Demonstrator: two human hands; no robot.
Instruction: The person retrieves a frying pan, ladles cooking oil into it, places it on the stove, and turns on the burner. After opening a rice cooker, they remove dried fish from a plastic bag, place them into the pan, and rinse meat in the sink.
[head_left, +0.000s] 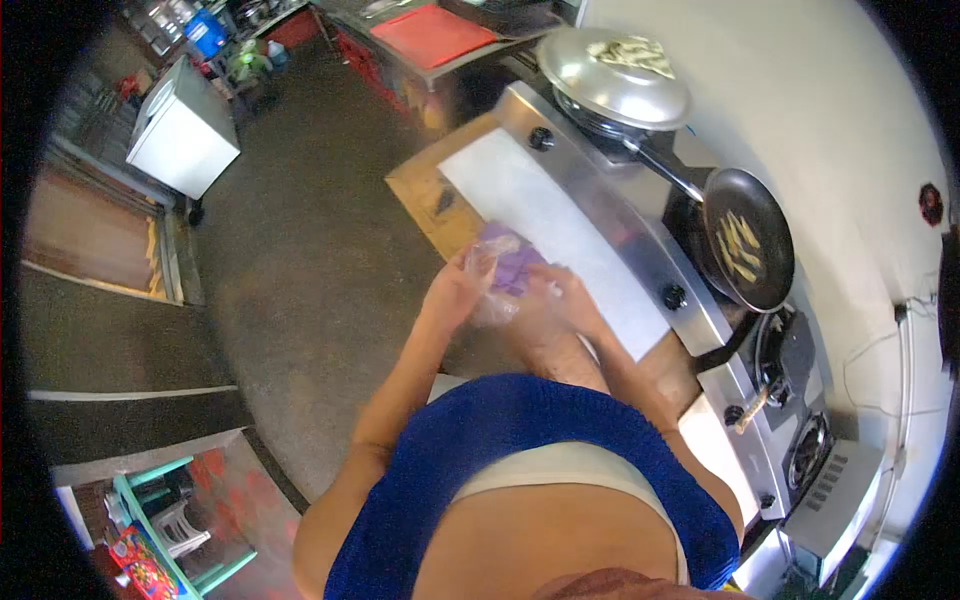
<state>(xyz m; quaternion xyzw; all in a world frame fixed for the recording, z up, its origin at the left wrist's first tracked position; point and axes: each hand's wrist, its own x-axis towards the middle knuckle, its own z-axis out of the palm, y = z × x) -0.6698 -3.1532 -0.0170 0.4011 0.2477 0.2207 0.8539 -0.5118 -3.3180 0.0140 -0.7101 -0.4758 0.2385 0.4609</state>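
Note:
In front of my body, a clear plastic bag (487,307) is between my two hands. My left hand (456,288) has its fingers closed on the left side of the bag. Opposite it, my right hand (567,300) is closed at the right edge of the bag, its fingers somewhat blurred. A soft-looking purple thing (514,268) lies in or behind the clear plastic; which of the two I cannot tell. Both hands are above the near edge of a white strip (560,250) on the counter in front of the stove.
A black frying pan (770,205) with several browned food pieces (738,240) sits on the steel stove (620,215). Beyond it stands a pan under a domed metal lid (590,75) with a folded cloth (640,55) on top. A red board (430,35) lies farther off.

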